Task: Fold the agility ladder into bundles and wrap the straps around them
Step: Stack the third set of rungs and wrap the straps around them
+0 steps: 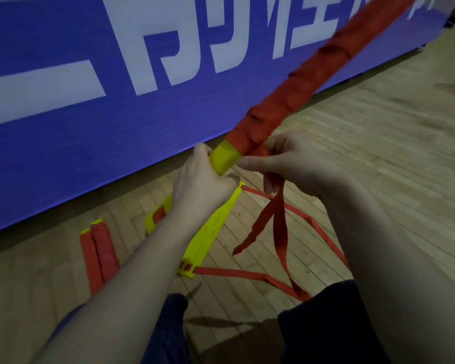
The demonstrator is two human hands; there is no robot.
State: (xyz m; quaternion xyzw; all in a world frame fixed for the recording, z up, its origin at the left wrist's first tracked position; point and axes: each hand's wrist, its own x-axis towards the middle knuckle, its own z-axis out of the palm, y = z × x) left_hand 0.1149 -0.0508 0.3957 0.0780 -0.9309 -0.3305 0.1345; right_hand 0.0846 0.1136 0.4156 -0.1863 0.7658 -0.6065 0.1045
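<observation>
**While your left hand [202, 179] grips the bundle [313, 74], your right hand [294, 158] holds the strap [276, 222]**

As you look down past both forearms, the bundle runs as 1 long stick from the middle of the view to the top right corner. It is raised off the wooden floor [378, 122] and tilted away from you. Red webbing covers nearly all of its length in overlapping turns; only the yellow end [225, 157] nearest you is bare.

Your left hand is closed round that yellow end from the left, thumb over the top and fingers curled beneath. Your right hand sits just to the right, touching the bundle where red meets yellow. Its forefinger and thumb reach toward the yellow end, and its lower fingers are curled round the strap. From that grip the strap hangs below your right hand in 2 red lengths. 1 ends in the air above the floor, and the other reaches down to the floor near your right knee [326, 324].

Below your hands, a stack of yellow rungs [210, 232] lies on the floor, partly hidden by your left forearm. Red side straps [234, 273] leave both of its ends and meet near your right knee. How many rungs the stack holds cannot be told.

Left of the stack, well apart from your hands, 2 wrapped bundles [100, 248] lie side by side, red with yellow tips. They point toward the blue banner [90, 101] with large white lettering, which stands along the far edge of the floor.
</observation>
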